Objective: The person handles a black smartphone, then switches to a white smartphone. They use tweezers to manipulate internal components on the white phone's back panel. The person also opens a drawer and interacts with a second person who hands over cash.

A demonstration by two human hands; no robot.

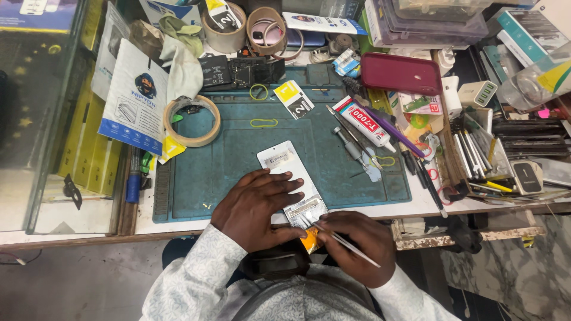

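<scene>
The left hand (257,205) lies flat on a white card (291,178) at the near edge of the teal mat (238,154), fingers together and spread over the card's lower half. The flat press pins the card so it cannot slide while the other hand works on it. The card runs from 11 o'clock to 5 o'clock across the mat, with its near end overhanging the counter (416,205) edge toward the person.

The right hand (357,241) sits at 4 o'clock of the left hand, fingers clamped on thin tweezers (342,241). The tips point to 10 o'clock and meet a small metal part (304,208) on the card's near end. The low, slanted hold keeps the tips close to the surface for fine control. Something orange (310,244) shows beneath the right hand; its nature cannot be told.

A tape roll (191,120) rests at 10 o'clock on the mat. A glue tube (363,122) and a screwdriver (348,142) lie at 1 o'clock, clear of the working area but near the right hand. A red case (399,72) lies beyond them.
</scene>
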